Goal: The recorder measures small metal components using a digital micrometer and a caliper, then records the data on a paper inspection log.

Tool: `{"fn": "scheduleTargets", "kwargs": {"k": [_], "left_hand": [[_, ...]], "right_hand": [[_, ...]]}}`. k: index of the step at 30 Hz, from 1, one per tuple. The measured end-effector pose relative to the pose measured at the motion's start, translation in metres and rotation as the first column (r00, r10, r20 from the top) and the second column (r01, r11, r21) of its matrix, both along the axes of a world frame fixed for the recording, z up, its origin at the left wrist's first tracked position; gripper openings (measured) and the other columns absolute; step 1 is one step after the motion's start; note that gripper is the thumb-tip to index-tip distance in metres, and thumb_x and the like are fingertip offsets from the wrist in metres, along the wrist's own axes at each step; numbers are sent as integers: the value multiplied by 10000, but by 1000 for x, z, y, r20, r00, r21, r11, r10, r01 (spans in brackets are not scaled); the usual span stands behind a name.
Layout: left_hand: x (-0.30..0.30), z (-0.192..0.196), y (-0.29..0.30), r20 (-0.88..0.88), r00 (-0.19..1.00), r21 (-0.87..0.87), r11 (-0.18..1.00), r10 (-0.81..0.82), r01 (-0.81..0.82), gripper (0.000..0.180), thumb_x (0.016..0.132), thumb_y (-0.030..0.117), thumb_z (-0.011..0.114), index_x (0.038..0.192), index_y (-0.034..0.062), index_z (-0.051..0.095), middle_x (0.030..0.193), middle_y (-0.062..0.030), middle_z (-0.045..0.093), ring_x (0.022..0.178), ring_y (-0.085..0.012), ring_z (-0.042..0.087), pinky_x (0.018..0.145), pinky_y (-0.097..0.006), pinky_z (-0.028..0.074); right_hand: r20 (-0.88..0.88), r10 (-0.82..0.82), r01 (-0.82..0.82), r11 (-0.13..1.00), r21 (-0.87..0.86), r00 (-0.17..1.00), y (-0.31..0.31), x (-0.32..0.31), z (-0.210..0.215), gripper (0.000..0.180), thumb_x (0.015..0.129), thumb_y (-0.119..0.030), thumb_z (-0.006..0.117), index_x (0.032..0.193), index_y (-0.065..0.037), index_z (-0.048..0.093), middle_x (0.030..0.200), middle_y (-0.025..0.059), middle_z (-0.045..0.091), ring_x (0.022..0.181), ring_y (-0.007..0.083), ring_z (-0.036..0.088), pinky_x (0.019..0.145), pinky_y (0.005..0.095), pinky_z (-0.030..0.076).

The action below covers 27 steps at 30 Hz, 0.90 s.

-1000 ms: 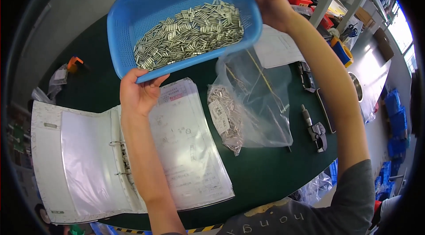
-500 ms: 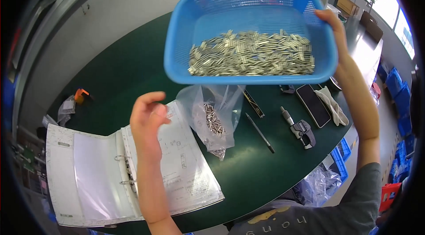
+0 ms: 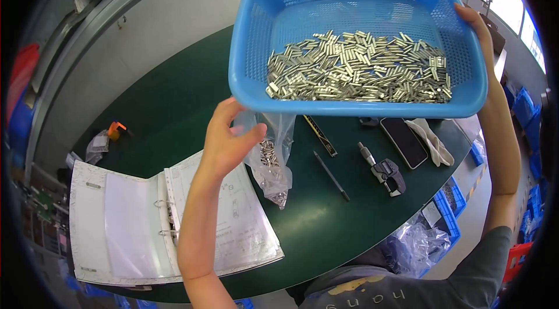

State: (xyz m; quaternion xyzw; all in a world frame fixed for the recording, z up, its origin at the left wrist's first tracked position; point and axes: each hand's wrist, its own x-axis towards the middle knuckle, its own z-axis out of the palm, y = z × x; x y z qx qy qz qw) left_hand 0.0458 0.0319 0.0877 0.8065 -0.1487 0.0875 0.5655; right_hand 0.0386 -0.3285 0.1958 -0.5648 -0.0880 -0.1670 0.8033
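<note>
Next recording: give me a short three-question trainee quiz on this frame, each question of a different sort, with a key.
1. True or false: the blue mesh basket rests flat on the green table.
2. Which hand grips the basket's rim? A) left hand B) right hand C) both
3. Fill in: the left hand pinches the top of a clear plastic ____ partly filled with small metal pieces.

Key
1. False: it is held up in the air, tilted, with the metal pieces heaped toward its near edge.
2. B: only the right hand is on the rim; the left is below it.
3. bag, which hangs beside the open ring binder.
</note>
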Motion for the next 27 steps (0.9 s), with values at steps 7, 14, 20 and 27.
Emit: {"fn": "scheduleTargets", "kwargs": {"k": [7,14,20,27], "left_hand": [[6,-10,2,-160,984,-356,934,-83,21,694,561,-44,433,1254,-60,396,1309,-159,385,1253,-256,339,952,-320,336],[16,-25,-17,-9,986,-413,899,-166,148,781,544,9,475,1301,-78,307,1310,-185,371,1234,-259,352,973,-281,294],[23,-36,-19,-30,983,-478,866,-180,144,790,476,98,456,1253,-34,402,1282,-128,422,1271,-249,304,1065,-419,175],[24,-48,-16,-19,982,-501,852,-187,152,813,457,116,460,1255,-29,403,1288,-124,410,1270,-243,301,1054,-439,194]], "right_hand": [[-79,60,-70,988,-135,995,23,11,-1,367,734,-347,593,892,-15,591,755,99,623,556,155,592,534,253,521],[-63,19,-40,935,-354,998,49,2,16,566,691,-432,609,1011,30,547,845,132,621,658,178,620,651,275,529],[-111,-211,114,821,-560,971,64,8,26,754,654,-592,562,1179,-56,488,1036,174,550,861,255,569,728,349,475],[149,449,-218,664,-716,881,64,40,44,692,703,-494,547,1184,-8,442,1120,212,493,937,284,532,782,400,451]]}}
